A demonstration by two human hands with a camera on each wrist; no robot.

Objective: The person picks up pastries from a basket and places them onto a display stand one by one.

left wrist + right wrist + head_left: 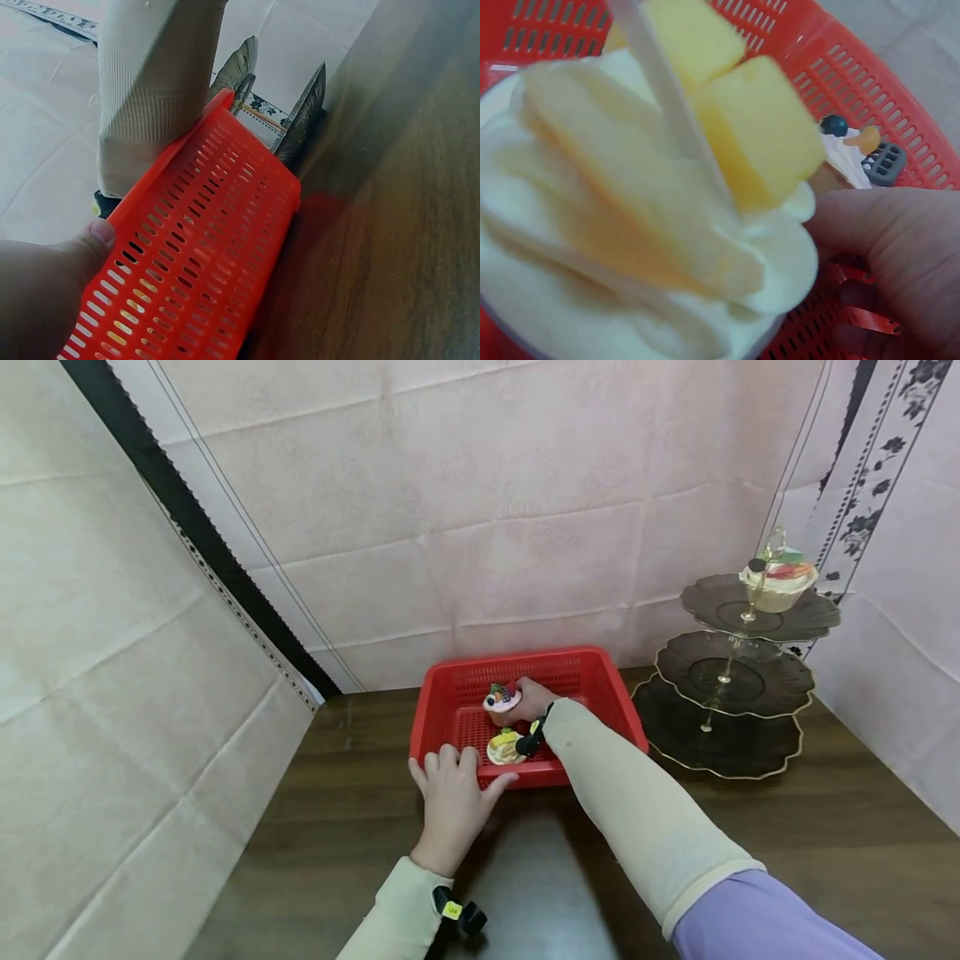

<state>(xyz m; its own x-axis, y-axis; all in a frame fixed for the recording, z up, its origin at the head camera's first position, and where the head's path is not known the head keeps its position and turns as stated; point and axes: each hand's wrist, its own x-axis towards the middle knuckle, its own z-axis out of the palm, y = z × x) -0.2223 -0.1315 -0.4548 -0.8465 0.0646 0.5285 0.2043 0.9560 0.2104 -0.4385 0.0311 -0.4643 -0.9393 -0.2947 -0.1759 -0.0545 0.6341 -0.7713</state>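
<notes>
Cupcake (500, 702) held inside red basket (517, 659)

At the basket's ten o'clock, the right hand (532, 700) closes around the cupcake; the left hand (453, 802) grips the basket at eight. A yellow-topped cupcake (505, 750) sits at seven, a tiered stand (693, 675) at three.

Left grip (46, 289) on red basket (196, 225)
</notes>
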